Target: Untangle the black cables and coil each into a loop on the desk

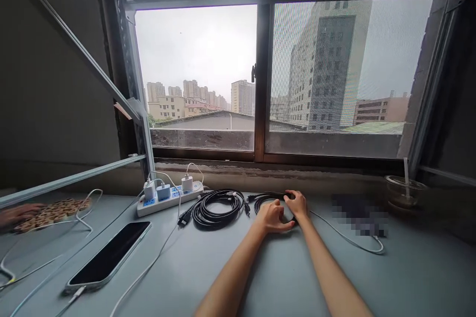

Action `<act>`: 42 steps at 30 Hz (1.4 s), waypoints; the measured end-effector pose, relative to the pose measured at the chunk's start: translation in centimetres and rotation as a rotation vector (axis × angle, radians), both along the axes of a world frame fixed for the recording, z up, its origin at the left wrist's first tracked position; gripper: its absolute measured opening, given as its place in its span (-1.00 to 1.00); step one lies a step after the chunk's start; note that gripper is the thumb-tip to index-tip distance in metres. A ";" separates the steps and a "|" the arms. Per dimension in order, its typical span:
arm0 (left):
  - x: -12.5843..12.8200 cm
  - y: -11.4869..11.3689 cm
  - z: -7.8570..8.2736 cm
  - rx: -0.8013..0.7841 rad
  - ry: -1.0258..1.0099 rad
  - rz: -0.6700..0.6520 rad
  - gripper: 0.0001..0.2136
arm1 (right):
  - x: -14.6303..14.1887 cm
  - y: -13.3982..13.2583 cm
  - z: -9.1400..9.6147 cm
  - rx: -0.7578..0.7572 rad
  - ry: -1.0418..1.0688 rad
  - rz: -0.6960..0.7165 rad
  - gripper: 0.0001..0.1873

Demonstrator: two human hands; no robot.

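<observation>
A small coil of black cable (268,194) lies flat on the grey tabletop, and both my hands are on it. My left hand (274,216) has its fingers curled over the coil's near side, its thumb stretched to the right. At the coil's right side, my right hand (296,203) bends its fingers round the cable; the fingertips are partly hidden. A plug end of this cable sticks out to the left. Just left of it rests a larger coil of black cable (219,224) with connectors at its ends.
A white power strip (163,203) with chargers stands by the window wall. A phone (111,252) on a white cable lies front left. A lidded cup (403,198) with a straw stands right, beside a blurred dark item (359,213). Another person's hand (18,214) touches a patterned brown object (52,213).
</observation>
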State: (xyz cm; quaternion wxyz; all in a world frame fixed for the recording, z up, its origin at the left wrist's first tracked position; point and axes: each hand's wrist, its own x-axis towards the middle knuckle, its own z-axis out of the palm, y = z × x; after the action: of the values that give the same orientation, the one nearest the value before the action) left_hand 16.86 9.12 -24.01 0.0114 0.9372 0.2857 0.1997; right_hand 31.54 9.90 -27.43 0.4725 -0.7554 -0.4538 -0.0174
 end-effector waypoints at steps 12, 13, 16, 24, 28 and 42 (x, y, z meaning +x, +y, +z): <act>-0.6 -2.9 -1.1 -0.007 -0.062 0.274 -0.70 | -1.1 -3.2 1.3 0.129 -0.070 -0.082 -0.79; -0.7 -3.1 -1.0 0.001 -0.069 0.295 -0.75 | -1.5 -3.6 1.4 0.111 -0.087 -0.064 -0.77; -0.8 -3.6 -0.6 0.028 -0.091 0.316 -0.84 | -2.8 -4.6 1.8 0.031 -0.144 0.009 -0.78; -1.5 -4.2 0.3 0.069 -0.165 0.286 -0.90 | -4.0 -6.2 2.3 -0.246 -0.187 0.101 -0.73; -2.9 -3.5 1.6 0.081 -0.231 0.381 -0.86 | -3.9 -6.5 2.5 -0.306 -0.185 0.172 -0.73; -7.3 -0.1 2.7 -0.111 -0.282 0.791 -0.75 | -4.4 -7.0 2.9 -0.423 -0.181 0.204 -0.73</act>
State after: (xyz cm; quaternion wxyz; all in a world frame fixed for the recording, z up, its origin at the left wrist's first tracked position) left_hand 9.57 9.02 -21.31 0.0233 0.7169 0.6293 0.2992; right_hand 27.15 2.86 -24.57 0.2608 -0.7832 -0.5615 0.0581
